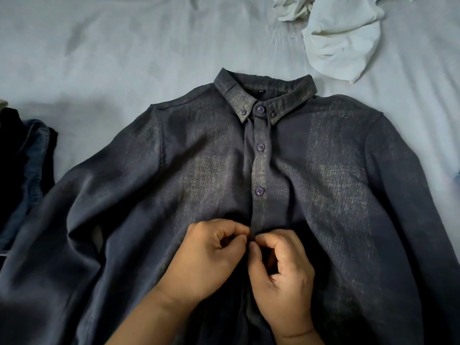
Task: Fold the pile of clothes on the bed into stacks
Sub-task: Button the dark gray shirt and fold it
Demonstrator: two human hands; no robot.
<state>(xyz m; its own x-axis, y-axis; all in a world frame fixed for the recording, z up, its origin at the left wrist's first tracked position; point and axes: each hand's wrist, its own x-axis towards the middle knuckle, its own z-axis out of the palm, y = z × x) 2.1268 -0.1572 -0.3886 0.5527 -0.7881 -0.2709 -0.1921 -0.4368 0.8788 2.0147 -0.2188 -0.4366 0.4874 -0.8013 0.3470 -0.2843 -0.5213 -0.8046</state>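
On the bed, left to right:

Far left edge: dark folded clothes, with a denim piece among them, are seen lying on the sheet, just beside the shirt's sleeve; this is judged to be a stack already made.

Centre: a dark grey shirt is laid flat, front up, collar away from the camera, sleeves spread to both sides.

Buttons: three purple buttons are seen fastened along the front strip, besides two small ones at the collar tips.

Left hand: the fingers are curled and the front strip is pinched from its left side, below the third button.

Right hand: thumb and forefinger are closed on the same strip from the right; the tips of both hands nearly meet.

Step in hand: the shirt is judged to be in the course of buttoning before folding; the fourth button itself is hidden by the fingers.

Next move: the button must be pushed through its hole, then the rest below closed or the sleeves folded inward.

Upper right: crumpled white clothes lie apart from the shirt, not yet folded.

Writing: "XL" is read on the black tag inside the collar; no brand is legible.
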